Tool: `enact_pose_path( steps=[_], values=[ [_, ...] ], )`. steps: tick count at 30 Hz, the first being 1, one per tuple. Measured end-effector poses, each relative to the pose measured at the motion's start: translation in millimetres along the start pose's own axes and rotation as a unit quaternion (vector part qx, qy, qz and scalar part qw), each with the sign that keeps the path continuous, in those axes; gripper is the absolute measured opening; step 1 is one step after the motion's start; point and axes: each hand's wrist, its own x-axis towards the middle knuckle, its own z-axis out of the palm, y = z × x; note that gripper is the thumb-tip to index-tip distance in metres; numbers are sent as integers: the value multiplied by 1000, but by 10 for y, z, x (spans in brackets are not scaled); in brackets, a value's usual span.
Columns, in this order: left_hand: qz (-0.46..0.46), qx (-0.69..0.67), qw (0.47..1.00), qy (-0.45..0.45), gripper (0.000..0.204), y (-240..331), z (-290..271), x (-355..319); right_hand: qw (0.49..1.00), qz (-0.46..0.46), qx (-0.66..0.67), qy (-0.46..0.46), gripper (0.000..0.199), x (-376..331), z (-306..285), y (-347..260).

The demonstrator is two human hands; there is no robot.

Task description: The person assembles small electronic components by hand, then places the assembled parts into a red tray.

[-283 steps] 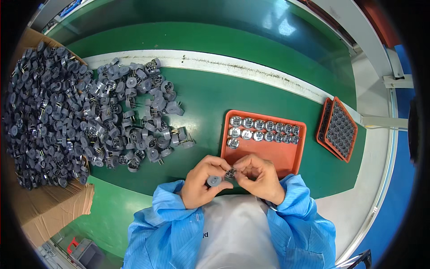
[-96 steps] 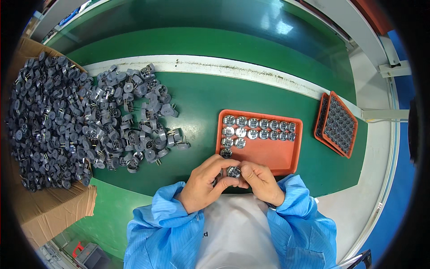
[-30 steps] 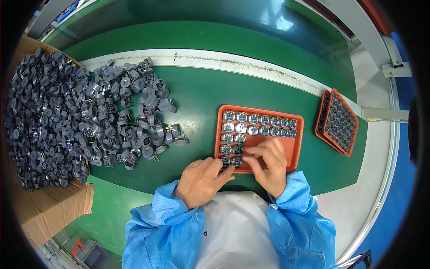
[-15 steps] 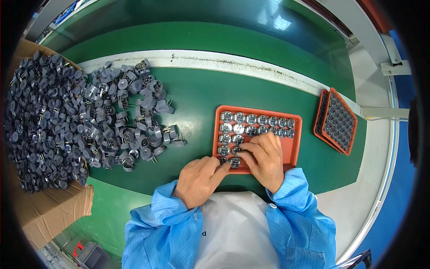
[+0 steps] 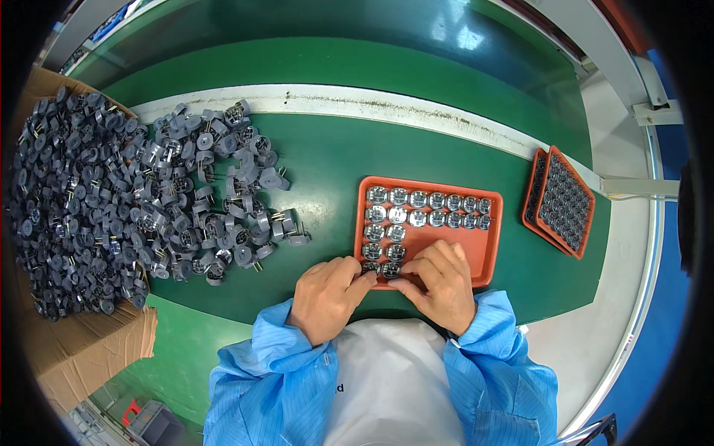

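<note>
An orange tray (image 5: 487,249) lies on the green belt in front of me, with rows of small round silver-topped parts (image 5: 424,199) along its far side and left end. My left hand (image 5: 327,297) reaches to the tray's near left corner, its fingertips touching a part (image 5: 371,267) there. My right hand (image 5: 439,286) lies over the tray's near edge, with thumb and fingers pinched on the neighbouring round part (image 5: 390,270). Both hands come out of light blue sleeves.
A large heap of loose grey round parts (image 5: 186,193) with metal pins covers the belt to the left and spills from an opened cardboard box (image 5: 74,357). Stacked orange trays (image 5: 561,201) stand at the right by the belt's white edge.
Both hands held a part close to my body earlier. The right hand then carried it onto the tray, and the left hand has now moved up to the tray's near left corner.
</note>
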Motion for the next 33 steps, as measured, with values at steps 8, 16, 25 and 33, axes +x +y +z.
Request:
enact_pose_path(
  steps=[8, 16, 25, 33],
  values=[
    [-177, -592, 784, 60, 57, 59, 38, -108, 997, 31, 49, 41, 22, 38, 43, 31],
    [-197, -594, 779, 26, 42, 97, 36, -81, 990, 2, 117, 73, 27, 120, -168, -211],
    [-81, -257, 961, -60, 38, 92, -46, -68, 981, -104, 162, -20, 30, 14, -68, -203],
    [-68, -336, 937, -70, 48, 94, -37, -35, 970, -97, 221, -15, 19, 37, -107, -158]
  ],
)
